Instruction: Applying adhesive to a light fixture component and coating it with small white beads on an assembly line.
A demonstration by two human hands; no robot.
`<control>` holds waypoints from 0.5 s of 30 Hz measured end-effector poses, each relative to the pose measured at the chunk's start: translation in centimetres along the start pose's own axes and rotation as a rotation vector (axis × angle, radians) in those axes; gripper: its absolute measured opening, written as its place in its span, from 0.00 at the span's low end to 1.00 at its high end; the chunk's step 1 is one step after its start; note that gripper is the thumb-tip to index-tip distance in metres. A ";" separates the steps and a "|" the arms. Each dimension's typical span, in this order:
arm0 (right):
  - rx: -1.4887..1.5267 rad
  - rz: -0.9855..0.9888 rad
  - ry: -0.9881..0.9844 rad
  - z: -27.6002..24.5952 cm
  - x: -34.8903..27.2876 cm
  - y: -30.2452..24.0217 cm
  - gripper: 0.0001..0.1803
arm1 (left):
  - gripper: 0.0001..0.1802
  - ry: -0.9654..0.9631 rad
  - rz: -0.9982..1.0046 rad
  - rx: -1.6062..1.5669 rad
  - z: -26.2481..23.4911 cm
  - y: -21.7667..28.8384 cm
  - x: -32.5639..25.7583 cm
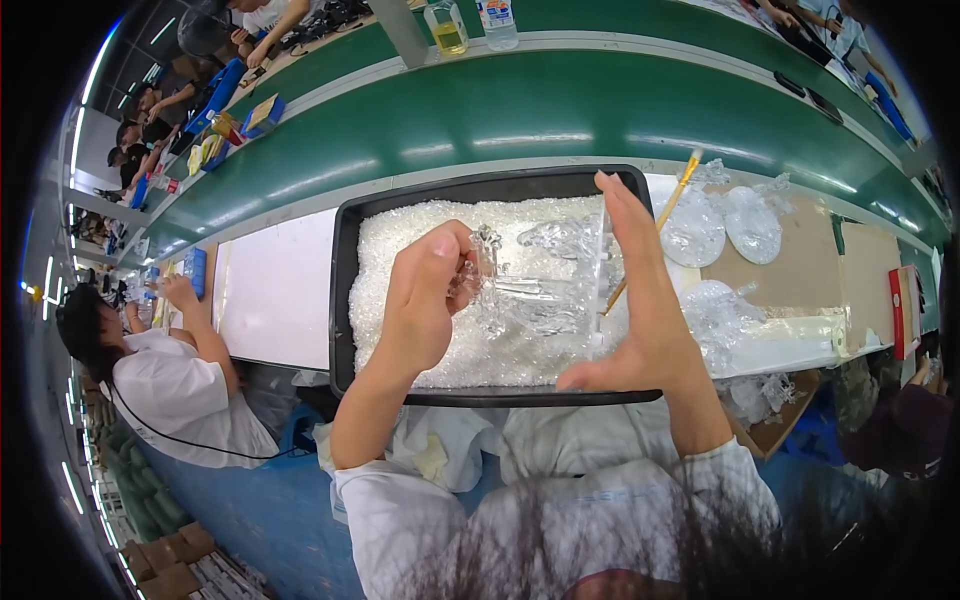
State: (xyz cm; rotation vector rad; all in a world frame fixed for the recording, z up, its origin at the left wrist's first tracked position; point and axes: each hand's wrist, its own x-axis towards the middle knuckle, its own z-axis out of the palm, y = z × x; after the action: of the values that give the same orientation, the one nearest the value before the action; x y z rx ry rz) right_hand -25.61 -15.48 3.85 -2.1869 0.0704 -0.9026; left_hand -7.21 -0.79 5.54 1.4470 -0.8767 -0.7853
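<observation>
My left hand (425, 290) is closed, its fingers curled round the narrow, branching end of a clear transparent ornament (545, 290). The piece lies sideways above the tray, its flat round base turned to the right. Around that base my right hand (645, 310) is spread, fingers at the far rim and thumb at the near rim. Below is a black tray (345, 290) filled with small clear granules (400, 225). A yellow-handled brush (680, 190) slants across the tray's right edge, partly behind my right hand; I cannot tell whether that hand touches it.
Several clear round-based ornaments (752, 225) stand right of the tray, beside a brown board (790, 265). More clear pieces (757, 397) fill a low box. A person (190, 385) sits at the left. Bottles (498, 25) stand on the far ledge.
</observation>
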 end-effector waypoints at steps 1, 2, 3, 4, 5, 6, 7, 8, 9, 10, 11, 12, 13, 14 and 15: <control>-0.010 -0.016 0.022 0.0 0.0 0.1 0.66 | 0.28 -0.012 -0.003 -0.014 0.0 -0.1 0.0; -0.020 -0.032 0.044 0.0 0.0 0.2 0.65 | 0.28 -0.009 -0.006 -0.010 0.1 0.0 -0.1; -0.018 -0.030 0.047 -0.1 -0.1 0.5 0.65 | 0.28 -0.036 0.001 -0.025 0.2 0.1 0.0; -0.011 -0.044 0.069 -0.3 -0.2 0.9 0.63 | 0.28 -0.063 0.007 -0.041 0.4 0.1 0.1; -0.003 -0.057 0.091 -0.4 -0.3 1.2 0.61 | 0.28 -0.066 0.003 -0.038 0.3 0.1 0.1; -0.004 -0.058 0.095 -0.4 -0.4 1.2 0.61 | 0.28 -0.084 -0.036 -0.092 0.2 0.2 0.0; 0.000 -0.059 0.124 -0.4 -0.5 1.2 0.61 | 0.29 -0.102 -0.076 -0.146 0.1 0.4 0.0; 0.004 -0.060 0.153 -0.4 -0.7 1.3 0.60 | 0.29 -0.104 -0.074 -0.143 -0.2 0.3 0.0; 0.007 -0.059 0.155 -0.3 -0.9 1.7 0.60 | 0.30 -0.113 -0.034 -0.183 -0.7 0.0 0.2; 0.066 -0.055 0.193 -0.2 -1.2 2.2 0.60 | 0.33 -0.121 0.007 -0.223 -1.3 -0.4 0.5; 0.125 -0.052 0.232 -0.2 -1.3 2.5 0.61 | 0.35 -0.124 0.077 -0.239 -2.0 -0.8 0.7; 0.131 -0.050 0.231 0.0 -1.3 2.4 0.61 | 0.35 -0.121 0.072 -0.237 -2.1 -0.6 1.1; 0.218 0.010 0.318 0.4 -1.3 2.2 0.65 | 0.35 -0.145 0.110 -0.165 -2.2 -0.2 1.4; 0.304 0.070 0.406 0.8 -1.3 1.9 0.69 | 0.35 -0.169 0.147 -0.094 -2.3 0.0 1.6; 0.362 0.158 0.450 1.0 -1.1 1.0 0.71 | 0.30 -0.171 0.137 -0.151 -2.5 -0.3 1.8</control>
State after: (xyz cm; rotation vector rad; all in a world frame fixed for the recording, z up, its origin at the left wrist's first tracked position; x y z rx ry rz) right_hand -25.61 -15.26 2.09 -1.5951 0.2709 -1.1970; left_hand -4.13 -1.12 5.42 1.1874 -1.0131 -0.8621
